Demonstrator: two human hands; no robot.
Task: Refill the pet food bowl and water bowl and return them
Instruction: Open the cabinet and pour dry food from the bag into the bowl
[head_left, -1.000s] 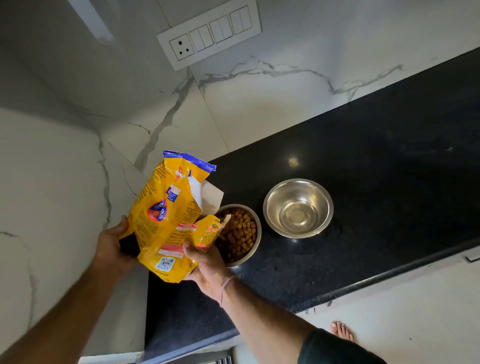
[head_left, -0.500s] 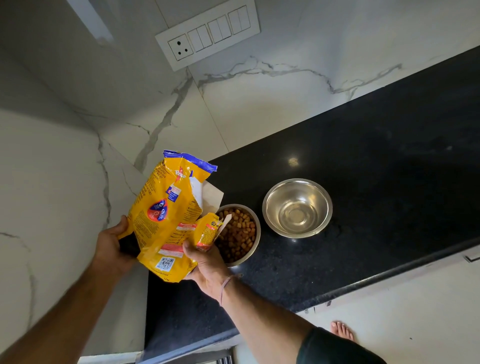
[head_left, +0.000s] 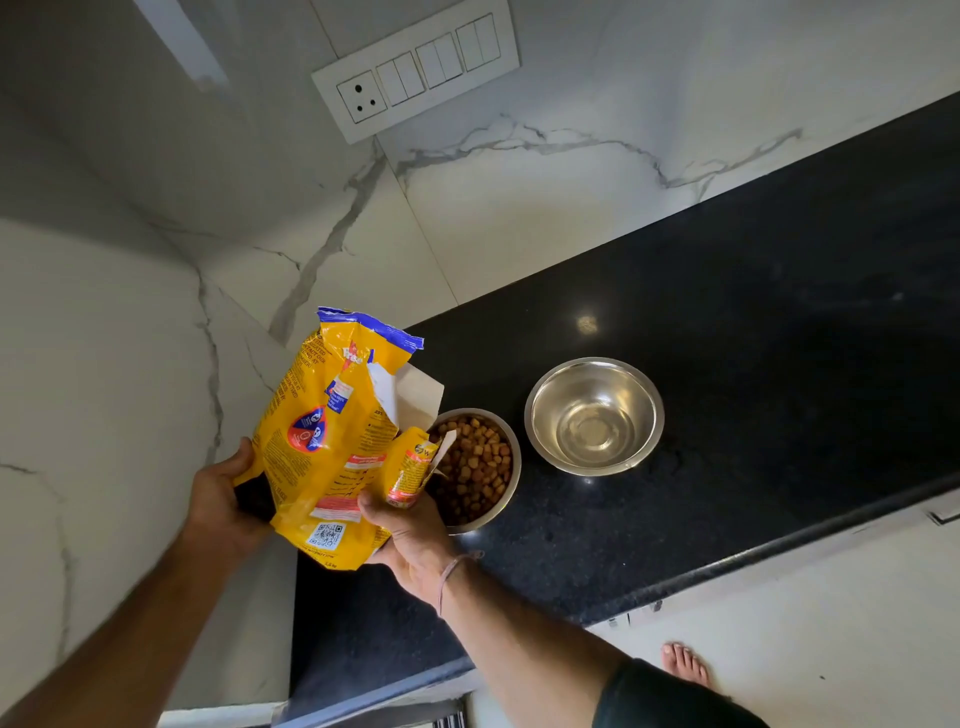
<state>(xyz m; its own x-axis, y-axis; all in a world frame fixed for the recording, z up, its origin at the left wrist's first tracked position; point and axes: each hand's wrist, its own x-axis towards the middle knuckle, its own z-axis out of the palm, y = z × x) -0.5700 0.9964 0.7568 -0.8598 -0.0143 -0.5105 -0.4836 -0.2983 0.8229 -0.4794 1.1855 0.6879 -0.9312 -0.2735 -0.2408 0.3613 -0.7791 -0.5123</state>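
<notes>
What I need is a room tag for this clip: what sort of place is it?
Probably a home kitchen: a black stone countertop runs along marble-look wall tiles, a switch-and-socket panel above; a kibble bowl and a water bowl sit on it.

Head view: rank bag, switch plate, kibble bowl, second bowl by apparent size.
1. Bag, but it is held nearest the camera, which flatters it.
2. Switch plate.
3. Second bowl.
4. Kibble bowl, partly hidden by the bag; the two bowls may well match in true size.

2 hands, 2 steel bowls, and seemingly 1 yellow bag.
</notes>
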